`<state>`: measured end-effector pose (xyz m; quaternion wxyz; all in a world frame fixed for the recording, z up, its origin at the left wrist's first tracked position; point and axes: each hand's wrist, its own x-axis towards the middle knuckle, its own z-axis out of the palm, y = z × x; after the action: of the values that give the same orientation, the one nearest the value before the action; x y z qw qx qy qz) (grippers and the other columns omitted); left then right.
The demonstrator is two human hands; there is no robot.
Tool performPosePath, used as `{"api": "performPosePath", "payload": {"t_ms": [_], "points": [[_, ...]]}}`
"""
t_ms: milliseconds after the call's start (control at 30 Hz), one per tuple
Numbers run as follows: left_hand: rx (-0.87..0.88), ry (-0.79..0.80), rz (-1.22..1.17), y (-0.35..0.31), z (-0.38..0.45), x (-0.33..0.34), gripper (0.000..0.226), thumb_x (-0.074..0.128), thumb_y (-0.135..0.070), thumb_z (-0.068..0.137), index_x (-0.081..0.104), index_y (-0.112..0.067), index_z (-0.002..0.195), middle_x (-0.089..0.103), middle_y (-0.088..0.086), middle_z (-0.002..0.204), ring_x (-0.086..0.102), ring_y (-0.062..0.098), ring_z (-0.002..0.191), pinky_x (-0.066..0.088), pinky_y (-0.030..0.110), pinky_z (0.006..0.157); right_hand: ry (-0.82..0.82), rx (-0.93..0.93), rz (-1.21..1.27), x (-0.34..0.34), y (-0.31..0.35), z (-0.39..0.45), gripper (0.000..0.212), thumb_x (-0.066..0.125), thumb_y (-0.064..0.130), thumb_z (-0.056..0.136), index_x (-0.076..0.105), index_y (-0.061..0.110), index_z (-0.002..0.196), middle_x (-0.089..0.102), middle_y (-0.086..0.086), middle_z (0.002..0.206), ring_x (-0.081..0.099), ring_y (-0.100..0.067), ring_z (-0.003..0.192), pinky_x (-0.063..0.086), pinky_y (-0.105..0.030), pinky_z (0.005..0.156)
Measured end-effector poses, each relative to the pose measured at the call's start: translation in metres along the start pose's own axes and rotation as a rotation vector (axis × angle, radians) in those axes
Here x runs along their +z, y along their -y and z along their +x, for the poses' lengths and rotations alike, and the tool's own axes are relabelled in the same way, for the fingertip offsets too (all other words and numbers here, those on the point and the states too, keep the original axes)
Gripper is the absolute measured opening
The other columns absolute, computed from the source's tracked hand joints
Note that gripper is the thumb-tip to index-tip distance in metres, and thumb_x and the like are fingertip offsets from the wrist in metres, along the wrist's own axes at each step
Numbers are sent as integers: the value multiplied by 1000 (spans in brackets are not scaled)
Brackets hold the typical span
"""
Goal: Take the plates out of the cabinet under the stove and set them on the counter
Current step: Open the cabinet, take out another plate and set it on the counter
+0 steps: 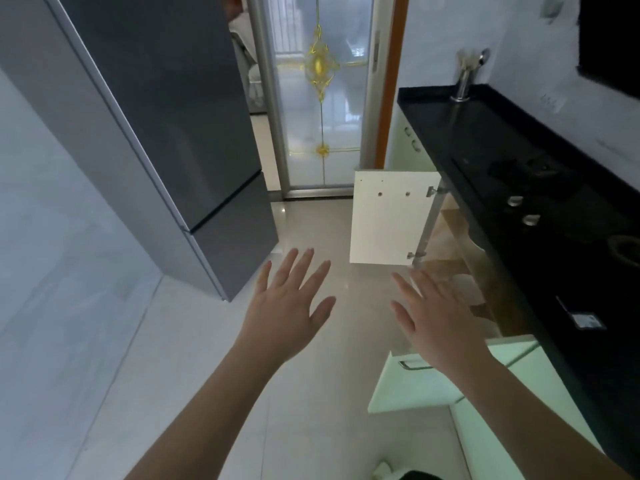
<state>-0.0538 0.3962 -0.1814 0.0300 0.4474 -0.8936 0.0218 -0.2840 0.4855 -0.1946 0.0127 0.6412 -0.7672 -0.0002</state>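
Above floor, both hands (pixel 360 317) spread, empty.

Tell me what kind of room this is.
Most likely a small home kitchen: a black counter with a built-in stove and a faucet, a tall grey fridge opposite, and an open cabinet door under the stove.

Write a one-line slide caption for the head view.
Both empty hands, left hand and right hand, spread open before the opened cabinet doors under the black stove counter.
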Motion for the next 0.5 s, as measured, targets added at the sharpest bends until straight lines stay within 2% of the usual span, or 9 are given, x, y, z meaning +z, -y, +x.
{"api": "performPosePath", "payload": {"t_ms": [133,267,400,500], "points": [[-33,-11,-16,2,34,-5,66,4,-64,96,4,-36,156,2,-4,166,-7,20,152,0,49,122,0,-36,-16,-3,-1,33,64,10,57,97,29,30,151,38,3,155,31,-20,144,26,-39,118],[-25,-19,-13,-4,72,-6,64,2,-64,97,5,-38,155,1,-5,166,-9,18,151,-7,47,121,-23,-12,40,-11,-3,77,66,12,57,97,41,26,147,47,-4,150,40,-27,140,31,-45,113],[-58,-37,-3,11,102,-8,62,-1,-63,98,1,-39,155,2,-5,166,-9,19,151,-9,45,120,-33,5,103,-11,0,120,61,21,52,97,28,28,152,35,-4,156,30,-27,145,23,-45,117],[-95,-8,0,31,115,-8,65,-7,-65,94,-4,-39,154,0,-5,166,-11,18,151,-3,49,122,-22,-31,96,-13,8,142,65,5,56,97,23,29,154,30,-3,159,27,-26,147,22,-45,118]]}}
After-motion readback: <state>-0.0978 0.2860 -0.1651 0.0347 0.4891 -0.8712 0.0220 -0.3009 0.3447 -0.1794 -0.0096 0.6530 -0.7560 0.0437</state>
